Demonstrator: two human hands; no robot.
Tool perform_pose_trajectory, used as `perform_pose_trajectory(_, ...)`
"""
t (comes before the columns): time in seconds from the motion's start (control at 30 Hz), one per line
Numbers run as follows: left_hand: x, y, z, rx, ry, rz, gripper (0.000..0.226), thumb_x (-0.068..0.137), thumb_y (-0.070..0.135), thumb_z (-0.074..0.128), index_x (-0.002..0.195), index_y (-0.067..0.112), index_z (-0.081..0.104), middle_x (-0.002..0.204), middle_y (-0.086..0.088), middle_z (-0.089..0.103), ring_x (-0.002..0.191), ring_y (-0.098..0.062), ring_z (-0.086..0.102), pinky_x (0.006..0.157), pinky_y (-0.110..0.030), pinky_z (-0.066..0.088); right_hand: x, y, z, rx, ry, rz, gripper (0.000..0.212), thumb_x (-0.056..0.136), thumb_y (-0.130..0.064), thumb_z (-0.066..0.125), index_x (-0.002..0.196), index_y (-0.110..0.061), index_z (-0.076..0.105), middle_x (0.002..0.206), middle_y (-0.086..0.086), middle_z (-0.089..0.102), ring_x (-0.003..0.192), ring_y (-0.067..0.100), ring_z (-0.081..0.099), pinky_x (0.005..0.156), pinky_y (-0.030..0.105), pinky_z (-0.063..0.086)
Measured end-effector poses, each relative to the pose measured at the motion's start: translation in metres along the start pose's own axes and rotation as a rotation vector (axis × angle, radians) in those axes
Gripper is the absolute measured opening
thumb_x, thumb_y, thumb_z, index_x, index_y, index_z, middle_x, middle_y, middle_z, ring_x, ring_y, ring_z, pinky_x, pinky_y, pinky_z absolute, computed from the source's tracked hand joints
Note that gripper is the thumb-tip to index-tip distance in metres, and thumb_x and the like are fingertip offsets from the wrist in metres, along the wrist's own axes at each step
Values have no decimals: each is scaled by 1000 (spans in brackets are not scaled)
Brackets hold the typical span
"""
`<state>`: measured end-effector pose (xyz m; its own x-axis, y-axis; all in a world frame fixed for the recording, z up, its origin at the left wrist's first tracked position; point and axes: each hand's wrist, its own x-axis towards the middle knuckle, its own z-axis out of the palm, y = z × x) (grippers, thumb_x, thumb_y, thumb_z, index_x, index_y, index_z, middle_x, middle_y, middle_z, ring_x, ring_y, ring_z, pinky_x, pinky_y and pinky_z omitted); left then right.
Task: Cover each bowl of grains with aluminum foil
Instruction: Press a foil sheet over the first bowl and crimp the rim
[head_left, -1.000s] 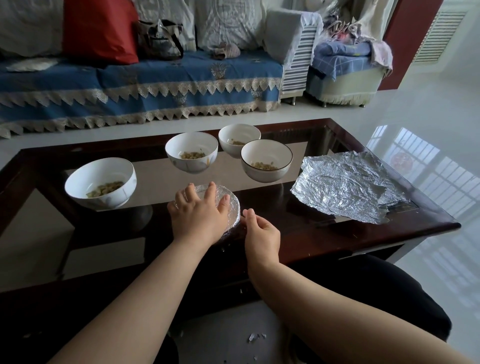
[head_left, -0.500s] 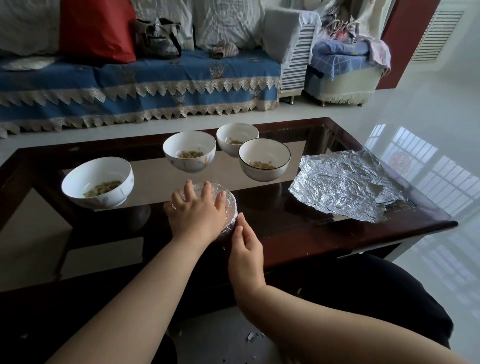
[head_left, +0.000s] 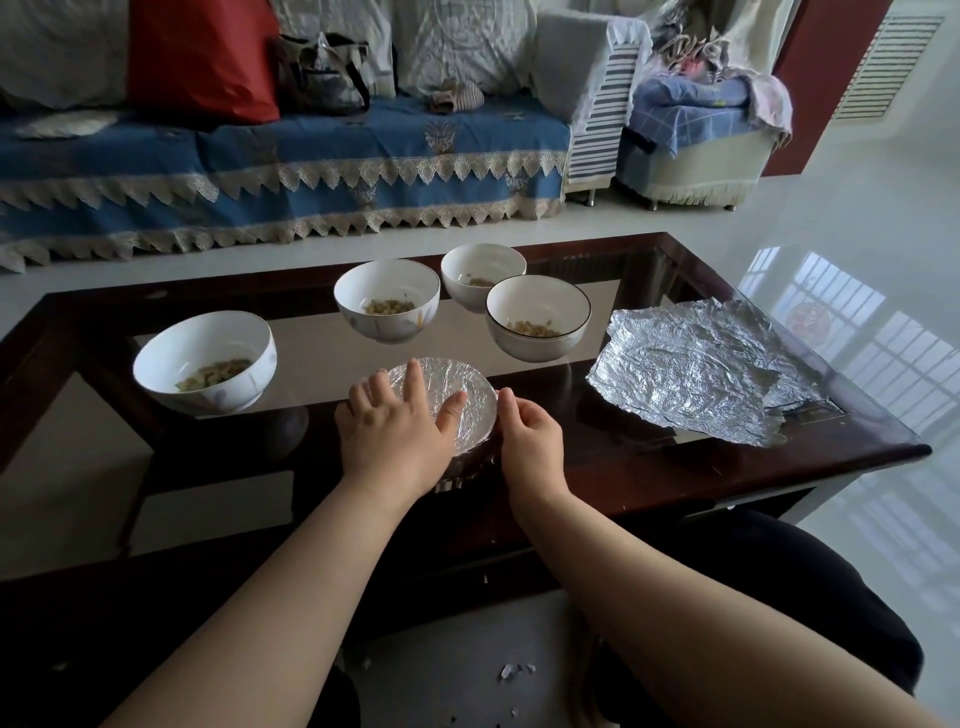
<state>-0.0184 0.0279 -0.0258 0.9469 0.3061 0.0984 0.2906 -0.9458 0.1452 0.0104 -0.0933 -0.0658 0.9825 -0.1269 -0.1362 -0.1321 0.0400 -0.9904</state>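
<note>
Left hand (head_left: 395, 441): fingers straight and spread, lying flat on the foil over the covered bowl (head_left: 457, 395); thumb pressed on the foil top.
Right hand (head_left: 532, 447): fingers curled, tips at the bowl's right rim, pinching the foil edge there as far as can be seen.
Covered bowl: upright at the near edge of the table (head_left: 675, 462), mouth up; round, so no long axis; foil wrinkled and pulled down its side.
Open bowls: four behind it, each with grains — left (head_left: 205, 361), middle (head_left: 387, 299), far (head_left: 483, 275), right (head_left: 537, 325).
Foil sheets (head_left: 696, 374): flat at the right of the table, apart from the bowls, long axis running left-right.
</note>
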Motion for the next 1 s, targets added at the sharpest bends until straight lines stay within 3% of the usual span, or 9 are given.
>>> perform_pose_trajectory(0.13, 0, -1, 4, -90, 5, 2, 75, 95, 62, 25, 153, 15, 21, 148, -20, 26, 136, -39, 26, 111, -46, 26, 5, -3, 0, -1, 13, 20, 28, 95, -35, 58, 82, -15, 72, 79, 5, 73, 75, 15, 65, 82, 42, 54)
perform_pose_trajectory(0.27, -1, 0, 5, -127, 12, -14, 72, 96, 61, 27, 153, 16, 22, 148, -19, 24, 134, -39, 27, 110, -46, 28, 0, -4, -1, -55, 5, -39, 38, 98, -38, 52, 75, -15, 72, 71, 8, 70, 67, 11, 59, 72, 39, 51)
perform_pose_trajectory(0.37, 0, 2, 5, -128, 19, -26, 71, 96, 60, 28, 152, 17, 22, 147, -20, 24, 133, -39, 28, 109, -46, 28, -5, -3, -3, -91, -2, -102, 40, 100, -35, 49, 73, -13, 71, 60, 0, 62, 60, 6, 51, 63, 31, 42)
perform_pose_trajectory(0.47, 0, 1, 6, -132, 21, -35, 71, 96, 61, 27, 152, 17, 22, 148, -20, 24, 133, -39, 28, 109, -45, 29, -6, 1, -2, 0, -62, -72, 27, 98, -34, 53, 87, -25, 76, 81, -7, 75, 81, 4, 68, 81, 30, 54)
perform_pose_trajectory(0.53, -1, 1, 5, -141, 18, -34, 71, 97, 60, 27, 152, 16, 22, 148, -19, 23, 133, -38, 27, 109, -45, 28, -7, 4, -1, 81, -82, -31, 24, 97, -33, 56, 100, -21, 76, 92, -5, 76, 93, 10, 71, 91, 37, 55)
perform_pose_trajectory(0.83, -2, 3, 5, -118, 26, -48, 73, 97, 60, 26, 152, 14, 21, 148, -20, 24, 132, -38, 29, 108, -44, 29, -3, 7, 3, 234, -62, 125, 16, 97, -15, 57, 102, -13, 72, 95, 8, 76, 95, 26, 71, 87, 38, 57)
perform_pose_trajectory(1.0, -3, 5, 2, -120, 11, -58, 73, 97, 60, 24, 152, 13, 20, 148, -21, 23, 132, -40, 29, 108, -45, 29, 0, 3, 2, 172, -67, 112, 20, 99, -16, 53, 96, -17, 72, 95, 7, 76, 94, 24, 72, 92, 43, 55)
